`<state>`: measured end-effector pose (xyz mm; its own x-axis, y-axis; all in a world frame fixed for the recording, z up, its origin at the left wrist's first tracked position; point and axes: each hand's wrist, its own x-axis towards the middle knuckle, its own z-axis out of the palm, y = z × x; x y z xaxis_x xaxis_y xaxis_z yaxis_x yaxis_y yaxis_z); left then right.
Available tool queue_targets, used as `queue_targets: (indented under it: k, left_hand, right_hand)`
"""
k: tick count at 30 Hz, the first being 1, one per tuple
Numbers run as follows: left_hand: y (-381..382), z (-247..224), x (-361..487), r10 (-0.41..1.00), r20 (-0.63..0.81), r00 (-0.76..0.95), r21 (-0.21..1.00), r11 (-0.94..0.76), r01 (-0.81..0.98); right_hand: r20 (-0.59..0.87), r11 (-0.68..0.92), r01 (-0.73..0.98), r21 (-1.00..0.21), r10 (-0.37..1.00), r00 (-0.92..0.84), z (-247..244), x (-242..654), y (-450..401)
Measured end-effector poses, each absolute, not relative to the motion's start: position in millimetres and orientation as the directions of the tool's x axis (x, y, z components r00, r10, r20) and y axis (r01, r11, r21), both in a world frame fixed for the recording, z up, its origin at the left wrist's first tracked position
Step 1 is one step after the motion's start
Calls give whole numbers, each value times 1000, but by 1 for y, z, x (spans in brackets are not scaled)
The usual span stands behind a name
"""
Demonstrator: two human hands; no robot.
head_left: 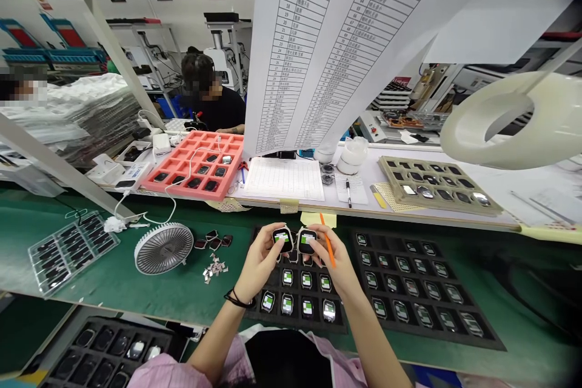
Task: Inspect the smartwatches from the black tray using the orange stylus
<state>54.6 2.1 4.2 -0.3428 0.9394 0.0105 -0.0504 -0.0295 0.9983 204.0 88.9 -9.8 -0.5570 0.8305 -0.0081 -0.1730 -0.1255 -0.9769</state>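
Note:
My left hand point(262, 259) holds a watch point(282, 239) by its edges, thumb resting on the lit screen. A second watch point(308, 241), also lit with green and white blocks, is in my right hand point(335, 254). An orange stick point(327, 241) is tucked between the fingers of that same hand. Both watches are side by side, faces up, above a black foam tray point(297, 292). Several watches with lit screens sit in that tray's slots. My fingers partly hide the tray's upper rows.
To the right lies another black tray point(421, 291) of watches. A round fan point(163, 248) and a clear tray point(73, 248) stand left. Pink point(195, 163) and beige point(436, 185) trays rest on the raised shelf. Paper sheets point(300, 48) and a tape roll point(513, 121) hang ahead; a person sits beyond.

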Motion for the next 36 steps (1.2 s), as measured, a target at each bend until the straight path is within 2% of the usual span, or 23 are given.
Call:
queue_targets:
  k: [8,21,28,36]
  left_hand:
    - [1,6,51,920,-4,-391,1000,15,24]
    - [1,0,53,951,7,-309,999,-21,-41]
    - [0,5,51,932,-17,-361,1000,16,-7]
    - [2,-3,52,935,-49,-351,997,28,-65]
  right_hand:
    - [10,-93,-164,-982,842,-540,-8,206,88]
    - [-3,-130,-155,-979,775,-632,-10,210,91]
    - [-19,-114,-138,-984,834,-551,-11,206,91]
    - [-54,-130,-127,-983,876,-480,-7,200,89]
